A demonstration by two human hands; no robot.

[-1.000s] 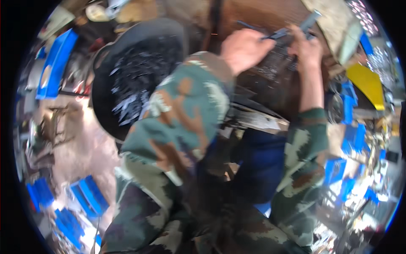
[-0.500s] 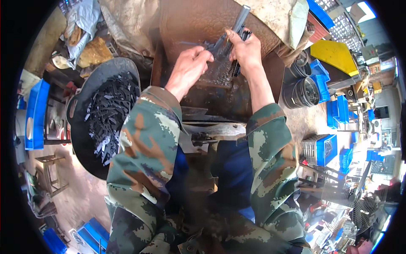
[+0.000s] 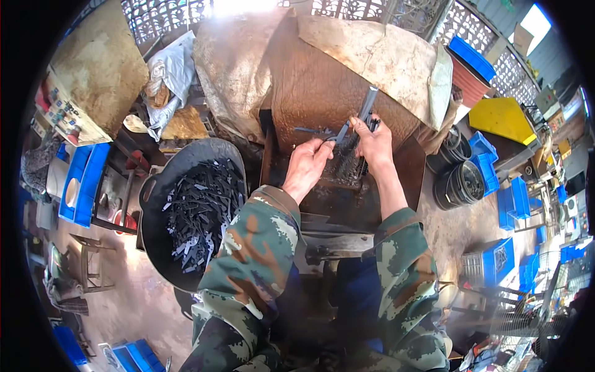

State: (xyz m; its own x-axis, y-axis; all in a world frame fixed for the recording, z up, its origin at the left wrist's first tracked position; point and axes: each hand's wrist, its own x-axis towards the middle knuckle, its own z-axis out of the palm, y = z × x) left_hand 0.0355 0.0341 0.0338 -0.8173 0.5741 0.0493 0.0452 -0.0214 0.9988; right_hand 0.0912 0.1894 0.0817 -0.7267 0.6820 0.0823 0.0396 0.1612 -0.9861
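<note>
My right hand [image 3: 376,147] is closed around several long dark grey metal strips [image 3: 368,104], whose ends stick up past the thumb. To its left, my left hand [image 3: 306,165] is closed in a pinch at the lower end of a flat grey strip [image 3: 341,131]; the strip's upper end lies by my right thumb. Both hands are over a brown, wet-looking metal work station [image 3: 310,93] with dark grit on its surface. Another thin strip [image 3: 305,130] lies just beyond my left hand. My fingers partly hide the held pieces.
A black tub [image 3: 154,248] full of dark metal pieces [image 3: 201,208] stands at my left. Stained sacking [image 3: 372,53] drapes the station's far side. Black buckets [image 3: 458,185] and blue crates [image 3: 489,263] are on the right. A stool [image 3: 93,263] stands at far left.
The view has tilted up, so hands and station appear lower and further right, with more of the far wall showing. The left hand now pinches the flat strip's end beside the right hand.
</note>
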